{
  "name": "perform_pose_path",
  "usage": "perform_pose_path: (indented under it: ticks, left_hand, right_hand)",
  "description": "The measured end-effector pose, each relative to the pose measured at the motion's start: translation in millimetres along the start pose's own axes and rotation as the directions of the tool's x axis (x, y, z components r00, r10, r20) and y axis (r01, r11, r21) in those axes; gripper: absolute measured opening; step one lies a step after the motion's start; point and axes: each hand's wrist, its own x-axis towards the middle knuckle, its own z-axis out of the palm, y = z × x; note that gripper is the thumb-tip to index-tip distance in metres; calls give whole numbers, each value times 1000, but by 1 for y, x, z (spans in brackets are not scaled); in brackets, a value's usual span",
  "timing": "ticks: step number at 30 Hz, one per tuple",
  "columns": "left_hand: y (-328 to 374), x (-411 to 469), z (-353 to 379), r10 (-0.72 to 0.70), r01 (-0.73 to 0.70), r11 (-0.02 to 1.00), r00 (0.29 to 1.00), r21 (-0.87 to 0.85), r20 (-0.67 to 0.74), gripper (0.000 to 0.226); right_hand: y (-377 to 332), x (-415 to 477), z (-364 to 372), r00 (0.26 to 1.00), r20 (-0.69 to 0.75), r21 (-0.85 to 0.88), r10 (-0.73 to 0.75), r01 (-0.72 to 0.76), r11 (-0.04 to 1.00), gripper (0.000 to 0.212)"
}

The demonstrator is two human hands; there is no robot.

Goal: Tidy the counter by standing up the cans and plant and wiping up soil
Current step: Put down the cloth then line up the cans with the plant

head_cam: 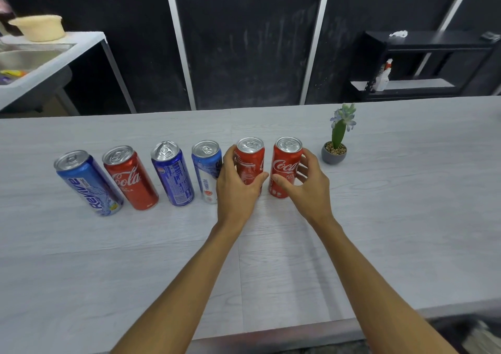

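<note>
Six cans and the plant (335,142) at two o'clock stand upright; no soil seemingly left on the counter (406,204). Left hand (238,183) wraps one red can (250,161); right hand (306,183) cups another (284,164).

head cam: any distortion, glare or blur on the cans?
Head view: wide-angle bend, so the left cans lean outward, the Revive can most. Soft glare on the silver lids, e.g. the rightmost Coca-Cola can. Mild softness overall; labels still legible. Faint arm shadows on the counter.
</note>
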Motion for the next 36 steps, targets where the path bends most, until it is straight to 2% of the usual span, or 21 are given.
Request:
perform_pose_path:
  ticks: [7,11,14,17,20,24,29,32,36]
  left_hand:
    - [-5,-33,-1,50,-48,999,995,25,-91,78]
    - [-15,-54,2,100,-95,994,989,50,-109,63]
    - [-17,-68,9,158,-158,981,987,110,6,44]
    - [-13,-75,22,196,-233,957,958,172,207,37]
    - [-9,-77,37,228,-334,913,893,232,388,42]
    - [-3,-77,60,204,-429,844,812,321,547,53]
    - [4,-70,93,180,-506,774,751,379,635,59]
    - [5,-62,113,141,-532,730,732,430,666,61]
    - [4,-45,137,109,-537,681,747,498,656,62]
  right_hand:
    - [12,-15,-16,999,-19,-102,33,-35,994,76]
    - [22,-23,-29,997,-42,-195,61,-68,978,71]
    - [28,-29,-42,996,-53,-251,71,-82,964,65]
    - [35,-31,-56,996,-30,-308,79,-84,948,63]
    - [47,-28,-69,996,5,-415,88,-78,907,66]
    - [64,-19,-88,992,58,-590,116,-59,805,71]
    - [81,2,-109,986,94,-660,139,-43,750,77]
    - [88,18,-119,983,112,-639,142,-38,768,81]
    - [97,43,-125,980,127,-573,150,-51,818,82]
